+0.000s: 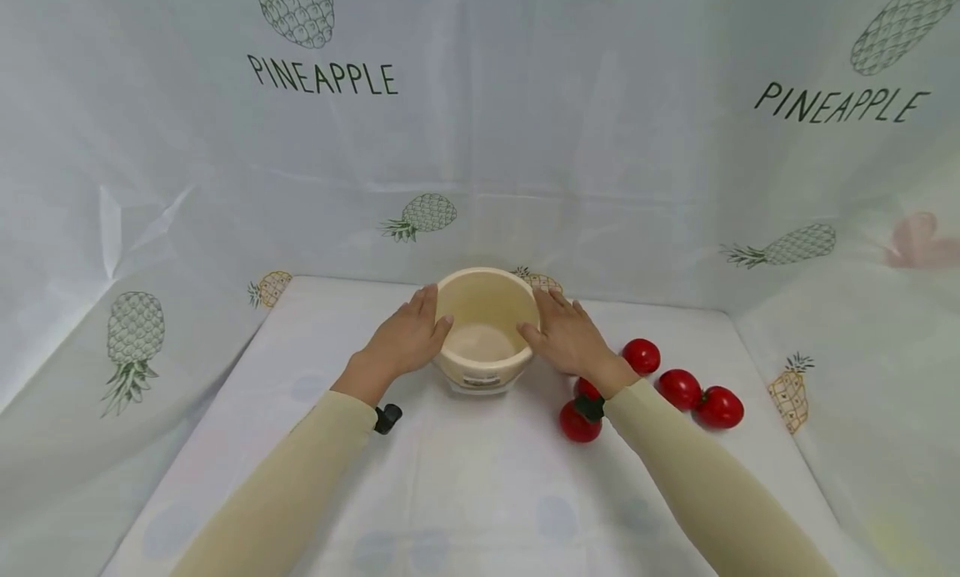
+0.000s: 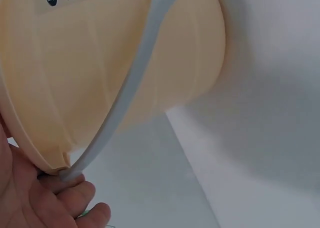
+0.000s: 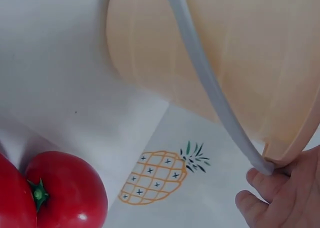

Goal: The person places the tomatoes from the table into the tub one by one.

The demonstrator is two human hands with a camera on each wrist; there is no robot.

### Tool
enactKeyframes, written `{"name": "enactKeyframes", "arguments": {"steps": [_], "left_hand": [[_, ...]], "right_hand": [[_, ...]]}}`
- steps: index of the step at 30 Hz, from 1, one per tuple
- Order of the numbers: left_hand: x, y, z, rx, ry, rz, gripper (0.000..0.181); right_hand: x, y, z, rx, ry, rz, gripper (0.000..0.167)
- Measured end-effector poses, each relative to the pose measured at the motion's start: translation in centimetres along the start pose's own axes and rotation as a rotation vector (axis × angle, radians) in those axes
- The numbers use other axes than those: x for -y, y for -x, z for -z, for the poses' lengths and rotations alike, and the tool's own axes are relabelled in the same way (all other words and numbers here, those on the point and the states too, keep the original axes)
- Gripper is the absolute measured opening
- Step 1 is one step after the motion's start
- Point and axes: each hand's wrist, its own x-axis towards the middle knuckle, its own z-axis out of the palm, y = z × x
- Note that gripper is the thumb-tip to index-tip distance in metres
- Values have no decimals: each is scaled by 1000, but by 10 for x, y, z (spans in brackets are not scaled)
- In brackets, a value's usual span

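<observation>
Two hands gripping cream bucket from both sides: round, faintly ribbed, grey handle hanging.

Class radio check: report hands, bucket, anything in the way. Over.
Left hand, right hand: gripping bucket rim, opposite sides. Bucket empty, handle down. Tomatoes to its right, apart from it; no obstruction seen.

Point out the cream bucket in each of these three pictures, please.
Head: the cream bucket is near the centre, between the left hand and the right hand.
Left wrist: the bucket takes up the upper left.
Right wrist: the bucket takes up the upper right.
Shared landmark: the white tabletop, its edge visible in all three.
</observation>
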Motion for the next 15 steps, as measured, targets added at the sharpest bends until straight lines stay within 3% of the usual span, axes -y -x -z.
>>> {"name": "enactKeyframes", "arguments": {"steps": [8, 15], "left_hand": [[-3, -3, 1, 59, -30, -2, 83], [3, -6, -4, -12, -62, -73, 90]], "right_hand": [[-11, -17, 2, 67, -80, 36, 83], [-8, -10, 2, 86, -55, 28, 87]]}}
